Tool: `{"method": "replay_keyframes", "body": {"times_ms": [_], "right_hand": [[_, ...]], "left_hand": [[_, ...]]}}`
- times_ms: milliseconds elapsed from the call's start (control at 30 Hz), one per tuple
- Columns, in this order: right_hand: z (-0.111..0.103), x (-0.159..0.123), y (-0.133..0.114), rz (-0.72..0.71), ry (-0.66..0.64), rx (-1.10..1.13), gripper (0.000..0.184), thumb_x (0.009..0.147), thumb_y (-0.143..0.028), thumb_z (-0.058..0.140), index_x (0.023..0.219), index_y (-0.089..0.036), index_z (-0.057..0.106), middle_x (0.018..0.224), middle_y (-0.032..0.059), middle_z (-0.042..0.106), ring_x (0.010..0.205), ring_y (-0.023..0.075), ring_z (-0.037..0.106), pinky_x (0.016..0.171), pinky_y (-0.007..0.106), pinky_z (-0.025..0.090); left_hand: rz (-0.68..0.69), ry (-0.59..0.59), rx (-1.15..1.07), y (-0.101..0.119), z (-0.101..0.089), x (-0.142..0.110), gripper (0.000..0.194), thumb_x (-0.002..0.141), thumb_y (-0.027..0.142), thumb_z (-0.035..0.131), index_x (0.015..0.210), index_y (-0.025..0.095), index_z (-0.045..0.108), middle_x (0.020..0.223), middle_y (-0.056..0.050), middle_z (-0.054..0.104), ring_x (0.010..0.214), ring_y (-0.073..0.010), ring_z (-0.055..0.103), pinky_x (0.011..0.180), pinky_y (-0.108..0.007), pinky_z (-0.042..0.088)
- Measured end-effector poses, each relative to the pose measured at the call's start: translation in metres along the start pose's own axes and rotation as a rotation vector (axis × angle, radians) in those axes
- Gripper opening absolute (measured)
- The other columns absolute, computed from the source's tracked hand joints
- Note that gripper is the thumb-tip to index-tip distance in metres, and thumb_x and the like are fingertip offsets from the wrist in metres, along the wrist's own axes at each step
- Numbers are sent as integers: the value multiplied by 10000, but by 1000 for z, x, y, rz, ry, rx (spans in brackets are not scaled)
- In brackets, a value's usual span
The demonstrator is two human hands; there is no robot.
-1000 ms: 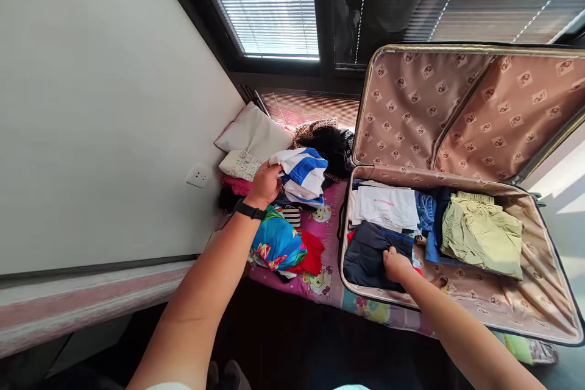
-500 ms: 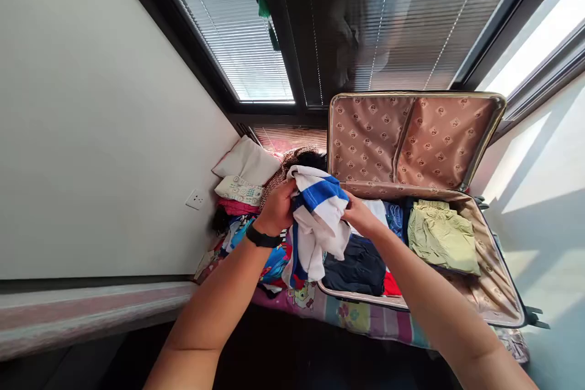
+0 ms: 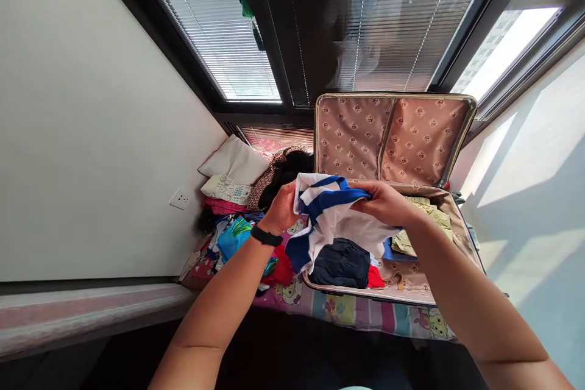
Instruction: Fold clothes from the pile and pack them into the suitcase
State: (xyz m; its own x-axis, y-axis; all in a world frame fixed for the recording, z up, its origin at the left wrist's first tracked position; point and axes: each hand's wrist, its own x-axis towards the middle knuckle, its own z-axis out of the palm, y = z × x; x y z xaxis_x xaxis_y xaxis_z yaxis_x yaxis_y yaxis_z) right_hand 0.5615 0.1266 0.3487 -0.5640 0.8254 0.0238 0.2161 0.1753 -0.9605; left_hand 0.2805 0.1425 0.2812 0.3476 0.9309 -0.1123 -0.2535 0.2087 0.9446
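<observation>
The crumpled blue-and-white cloth garment (image 3: 326, 210) drapes between both grips: the left hand (image 3: 282, 208) clamps its ten o'clock edge, the right hand (image 3: 386, 202) its two o'clock side; its long axis is unclear. The right hand is nearer the open pink-lined suitcase's (image 3: 461, 247) middle. A folded dark navy garment (image 3: 340, 265) lies at six o'clock, bright blue printed cloth (image 3: 234, 239) at eight.

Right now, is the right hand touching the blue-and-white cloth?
Touching: the head view shows the right hand gripping the cloth by a bunched fold.
</observation>
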Motion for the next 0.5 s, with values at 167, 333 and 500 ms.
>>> {"method": "replay_keyframes", "body": {"times_ms": [167, 333, 500], "right_hand": [[-16, -4, -52, 91, -197, -364, 319, 865, -295, 704, 1151, -261, 841, 1016, -16, 827, 933, 235, 730, 873, 316, 540], [-36, -10, -72, 173, -93, -618, 317, 811, -275, 775, 1124, -224, 782, 973, 31, 797, 796, 196, 653, 691, 294, 476], [-66, -40, -25, 236, -130, -420, 286, 744, -300, 786, 1022, -237, 762, 826, -28, 704, 718, 160, 603, 632, 260, 455]], "left_hand": [[297, -249, 581, 34, 44, -2, 1090, 650, 644, 987, 1577, 251, 568, 1678, -150, 519, 1580, -417, 430, 1308, -512, 347], [251, -312, 725, 54, 100, 2, 507, 838, 484, 863, 1239, 200, 741, 1145, -75, 775, 1069, -274, 703, 1002, -399, 543], [266, -160, 497, 69, 110, 4, 312, 862, 464, 805, 897, 181, 677, 822, 17, 627, 786, -146, 563, 792, -278, 477]]}}
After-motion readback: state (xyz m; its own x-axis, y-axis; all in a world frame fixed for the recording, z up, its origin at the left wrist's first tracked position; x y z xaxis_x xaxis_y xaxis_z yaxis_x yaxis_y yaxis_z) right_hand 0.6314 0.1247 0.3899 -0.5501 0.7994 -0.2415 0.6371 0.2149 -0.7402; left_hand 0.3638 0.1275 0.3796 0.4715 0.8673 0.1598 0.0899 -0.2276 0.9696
